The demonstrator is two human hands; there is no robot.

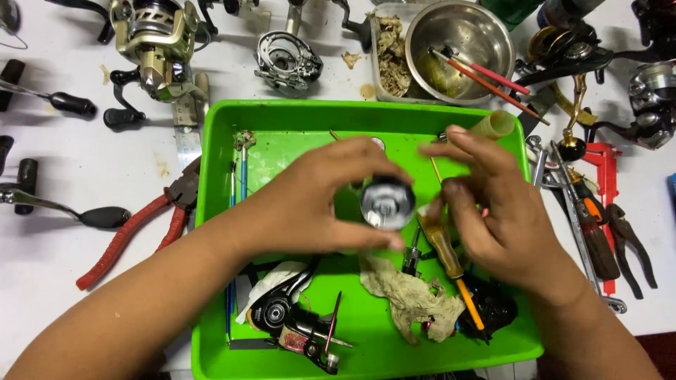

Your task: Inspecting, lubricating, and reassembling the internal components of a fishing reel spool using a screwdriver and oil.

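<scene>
Both forearms come in from the bottom corners of the frame, bare, angled up toward the centre. Left hand (320, 197) sits centre-left, palm turned right, fingers (366, 158) curled over the top and thumb underneath, closed in a pinch grip. Right hand (493, 211) sits centre-right, back of the hand facing the camera, wrist bent inward. Its fingers are bunched and pointing left, slightly blurred. The fingertips of both hands nearly meet mid-frame.

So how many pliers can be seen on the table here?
2. Red-handled pliers lie on the table left of the green tray; dark-handled pliers lie to its right, beside the red tool. More may be hidden among the clutter there or under the hands.
</scene>
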